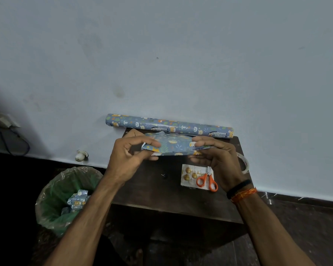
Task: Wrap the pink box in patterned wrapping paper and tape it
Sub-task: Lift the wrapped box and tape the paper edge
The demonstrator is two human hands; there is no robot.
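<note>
A box covered in blue animal-patterned wrapping paper (175,145) is held above the small dark table (158,194). No pink surface shows; the paper hides the box. My left hand (129,156) pinches the paper flap at the box's left end between thumb and fingers. My right hand (217,158) grips the right end, fingers on top and thumb below. The roll of matching paper (169,126) lies along the table's back edge against the wall. A clear tape roll (244,163) sits at the table's right edge, partly behind my right hand.
Orange-handled scissors (207,182) lie on a white card with gold baubles (190,176) under my right hand. A green-lined bin (65,198) with paper scraps stands left of the table. A white plug (81,155) and cables (13,139) are by the wall.
</note>
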